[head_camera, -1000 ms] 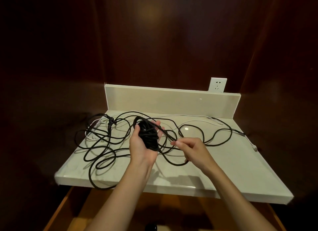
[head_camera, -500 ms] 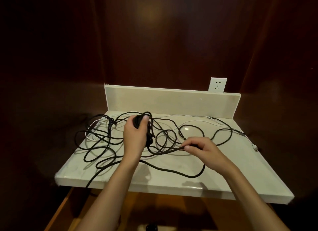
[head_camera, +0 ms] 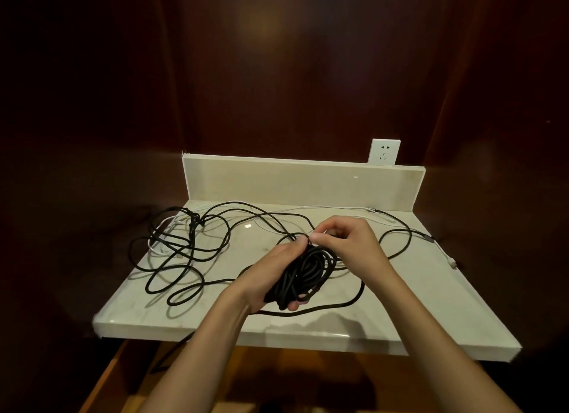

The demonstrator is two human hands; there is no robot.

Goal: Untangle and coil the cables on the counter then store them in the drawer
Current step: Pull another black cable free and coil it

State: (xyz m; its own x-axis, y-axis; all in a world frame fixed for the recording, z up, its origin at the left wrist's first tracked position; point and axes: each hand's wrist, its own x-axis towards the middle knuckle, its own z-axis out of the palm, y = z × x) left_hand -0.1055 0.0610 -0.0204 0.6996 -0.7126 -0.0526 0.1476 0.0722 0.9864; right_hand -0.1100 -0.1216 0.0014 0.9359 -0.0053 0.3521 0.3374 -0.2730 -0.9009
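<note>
A long black cable sprawls in loose loops over the pale counter, knotted near the back left. Part of it is wound into a black coil, held in my left hand above the counter's middle. My right hand pinches a strand of the black cable at the top of the coil, fingertips touching my left fingers. A thin white cable runs along the back and under the black loops at the left. Below the counter's front edge lies the open wooden drawer.
A raised backsplash closes the counter's rear, with a white wall socket above its right end. Dark wood panels surround the counter. A white plug end lies at the right edge. One black loop hangs over the front edge.
My left hand moved right and toward me with the coil, turning palm up. My right hand rose from the counter to the top of the coil, bringing another loop of cable.
</note>
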